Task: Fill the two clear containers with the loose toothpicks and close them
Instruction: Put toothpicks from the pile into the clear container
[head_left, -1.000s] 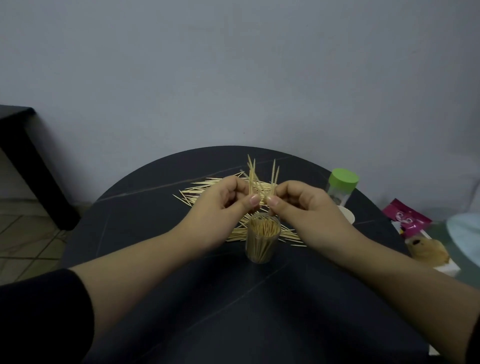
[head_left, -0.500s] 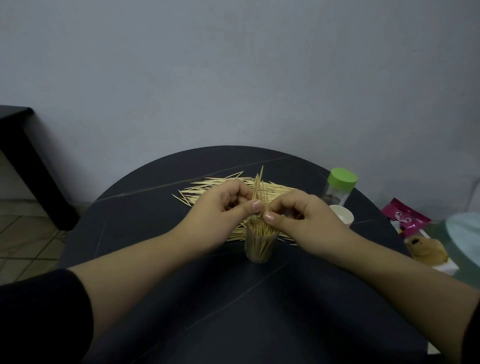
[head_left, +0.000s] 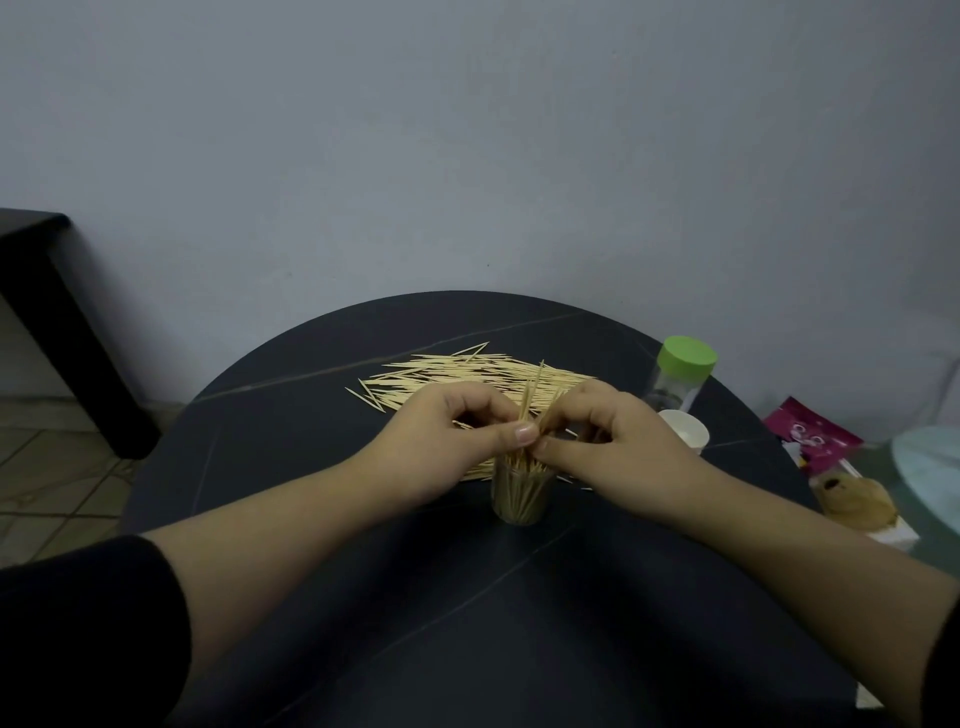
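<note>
Toothpicks (head_left: 532, 389) lowered upright into container (head_left: 519, 499), left hand (head_left: 447, 441), right hand (head_left: 618, 436) pinching

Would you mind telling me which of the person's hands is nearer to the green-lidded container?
Right. The right hand, pinching toothpicks, is close beside the green-lidded container; the left hand, also pinching them, is farther off, beyond the right hand.

Pale wooden toothpicks (head_left: 467, 374) on a dark, matt counter (head_left: 415, 597) – faintly veined; clear plastic container (head_left: 519, 493); second container (head_left: 675, 387) with smooth green plastic lid (head_left: 687, 353).
</note>
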